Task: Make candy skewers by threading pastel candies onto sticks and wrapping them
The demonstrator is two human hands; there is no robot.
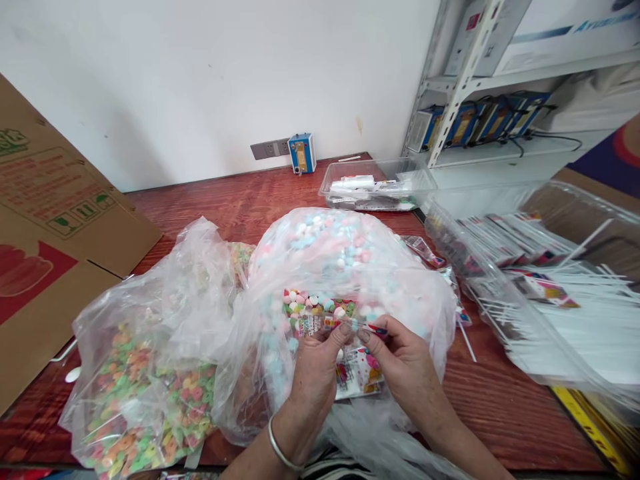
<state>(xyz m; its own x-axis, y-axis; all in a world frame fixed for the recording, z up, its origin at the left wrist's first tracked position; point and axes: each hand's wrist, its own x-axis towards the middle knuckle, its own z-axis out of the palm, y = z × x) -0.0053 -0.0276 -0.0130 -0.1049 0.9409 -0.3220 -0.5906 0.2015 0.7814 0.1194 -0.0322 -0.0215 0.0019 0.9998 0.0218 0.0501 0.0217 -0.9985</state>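
Both my hands meet low in the middle of the view over a small printed clear packet [357, 367]. My left hand [315, 380], with a silver bangle on its wrist, pinches the packet's top edge. My right hand [400, 367] pinches the same top edge from the right. The packet lies against the open mouth of a big clear bag [345, 267] full of pink, blue and white candies. A second clear bag [145, 393] with orange, green and red candies lies to the left.
A cardboard box [50, 247] stands at the left on the red-brown wooden table [500, 407]. A clear tray [545, 280] of white sticks and packets lies at the right, a clear box [373, 187] behind. A metal shelf [500, 80] fills the right corner.
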